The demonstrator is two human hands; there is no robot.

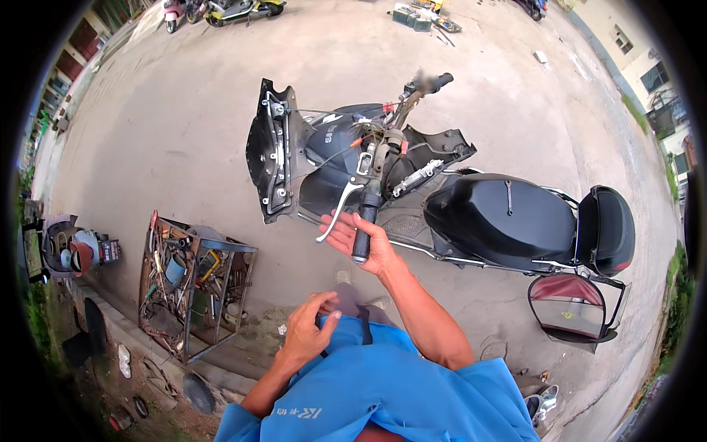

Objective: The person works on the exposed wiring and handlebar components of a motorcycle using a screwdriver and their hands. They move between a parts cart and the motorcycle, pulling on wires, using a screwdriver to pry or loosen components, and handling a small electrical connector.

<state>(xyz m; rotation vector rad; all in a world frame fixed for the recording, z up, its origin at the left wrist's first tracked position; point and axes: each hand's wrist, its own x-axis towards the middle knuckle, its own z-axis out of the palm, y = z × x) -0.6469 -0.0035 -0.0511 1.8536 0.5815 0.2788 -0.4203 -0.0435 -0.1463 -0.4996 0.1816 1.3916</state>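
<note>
A partly stripped black scooter (pixel 508 221) stands in front of me, its wiring and bare handlebar (pixel 383 158) exposed. My right hand (pixel 368 243) is at the near handlebar grip (pixel 364 228), which lies across the palm. Its fingers stretch out beyond the grip, beneath the silver brake lever (pixel 340 210), and are not wrapped round either. Close to my waist, my left hand (pixel 311 320) is empty, fingers loosely bent and thumb apart. The detached-looking front panel (pixel 272 151) shows its inner side at the scooter's left end. A wrench (pixel 509 197) rests on the black seat.
To my left stands a metal-frame tool cart (pixel 221 309) full of tools and parts. A tub of parts (pixel 81 250) is farther left. Behind the scooter's tail sits a dark red-and-clear windshield-like piece (pixel 571 309). Toolboxes (pixel 412 18) and parked scooters (pixel 239 11) are far off.
</note>
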